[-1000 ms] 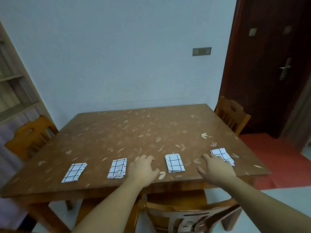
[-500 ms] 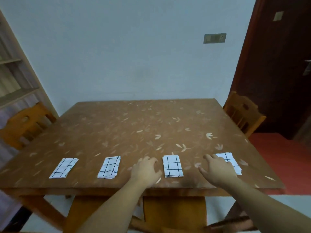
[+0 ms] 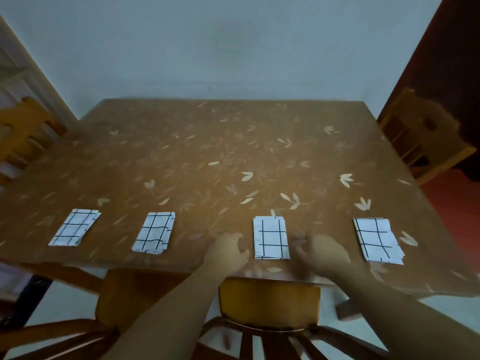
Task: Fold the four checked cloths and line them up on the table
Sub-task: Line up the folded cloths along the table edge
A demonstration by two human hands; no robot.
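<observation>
Head view: 4 folded checked cloths lie in a row along the near edge of the table (image 3: 233, 141), each apart from the next. The first cloth (image 3: 74, 227) sits toward the near left corner, slightly slanted; the second cloth (image 3: 154, 233) lies to its right, also a little slanted. The third cloth (image 3: 271, 238) lies near the middle of the near edge, squared to it. The fourth cloth (image 3: 376, 240) lies toward the near right corner, its layers a little fanned at the right side.

The left hand (image 3: 227, 253) rests at the near edge just left of the third cloth, fingers loosely curled and holding nothing. The right hand (image 3: 323, 252) is just right of that cloth, blurred, its fingers relaxed and empty; neither hand touches a cloth.

A wooden chair (image 3: 270, 302) stands below the near edge, another chair (image 3: 24, 133) by the left edge, and a third chair (image 3: 418, 136) by the right edge.
</observation>
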